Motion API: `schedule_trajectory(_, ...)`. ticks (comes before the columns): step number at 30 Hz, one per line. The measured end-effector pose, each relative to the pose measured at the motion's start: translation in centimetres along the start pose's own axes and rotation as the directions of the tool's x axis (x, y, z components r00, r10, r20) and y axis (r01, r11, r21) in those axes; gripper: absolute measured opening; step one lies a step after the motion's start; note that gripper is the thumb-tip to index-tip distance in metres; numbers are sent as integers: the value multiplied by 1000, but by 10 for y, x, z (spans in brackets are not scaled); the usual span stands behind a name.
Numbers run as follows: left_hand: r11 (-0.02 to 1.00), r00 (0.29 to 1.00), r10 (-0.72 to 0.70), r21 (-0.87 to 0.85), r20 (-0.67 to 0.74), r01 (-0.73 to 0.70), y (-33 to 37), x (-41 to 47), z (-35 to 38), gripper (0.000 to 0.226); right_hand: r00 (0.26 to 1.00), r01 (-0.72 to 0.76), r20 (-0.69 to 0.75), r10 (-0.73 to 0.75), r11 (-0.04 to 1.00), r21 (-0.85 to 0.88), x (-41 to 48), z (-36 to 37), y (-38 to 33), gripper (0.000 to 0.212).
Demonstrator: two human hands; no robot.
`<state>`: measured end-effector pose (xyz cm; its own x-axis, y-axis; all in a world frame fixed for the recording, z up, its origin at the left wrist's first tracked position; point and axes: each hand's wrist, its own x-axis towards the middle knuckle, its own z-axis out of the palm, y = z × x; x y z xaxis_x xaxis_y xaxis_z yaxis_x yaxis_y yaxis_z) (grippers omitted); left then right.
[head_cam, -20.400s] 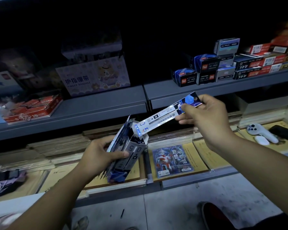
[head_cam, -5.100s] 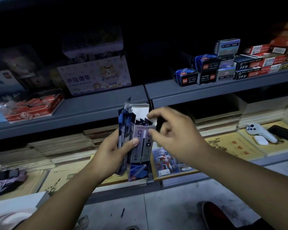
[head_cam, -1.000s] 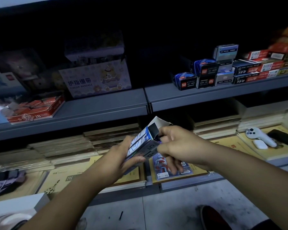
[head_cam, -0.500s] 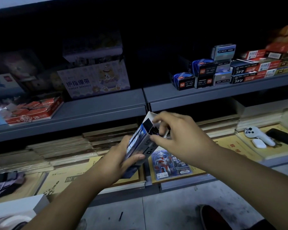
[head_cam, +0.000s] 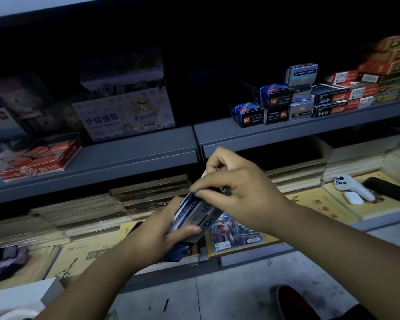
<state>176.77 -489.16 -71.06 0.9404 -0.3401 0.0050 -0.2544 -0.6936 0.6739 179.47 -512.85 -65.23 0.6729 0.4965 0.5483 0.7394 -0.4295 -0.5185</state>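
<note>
Left hand point(head_cam: 157, 229) grips the blue-grey box point(head_cam: 198, 215) around its lower body, thumb across the front face; the box is tilted, top end up and to the right. Right hand point(head_cam: 243, 192) pinches that top end between thumb and curled fingers. The box is held in the air below the grey shelf point(head_cam: 136, 151) front edge, above the notebooks point(head_cam: 238, 236) at the lower shelf's front edge.

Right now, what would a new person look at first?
Probably the two hands in the middle: the left hand grips a small grey-blue box while the right hand pinches its top end. Next, the pastel bear box on the upper shelf, left.
</note>
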Motion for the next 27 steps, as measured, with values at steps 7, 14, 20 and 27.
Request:
schedule_trajectory(7, 996, 998, -65, -62, -24, 64, 2, -3, -4, 44, 971, -120, -131, 198, 885, 450, 3, -3, 0, 14)
schedule_trajectory(14, 998, 999, -32, -46, -37, 30, 7, -1, -2, 51, 965, -253, 104, 239, 764, 593, 2, -3, -2, 16)
schedule_trajectory(20, 993, 994, -88, -82, -64, 82, -3, -1, -6, 47, 892, -191, -159, 424, 671, 716, 9, -13, -4, 10)
schedule_trajectory(27, 991, 988, -125, -62, -95, 119, -17, -4, -14, 47, 740, -182, -332, 584, 650, 738, 8, -26, 16, 8)
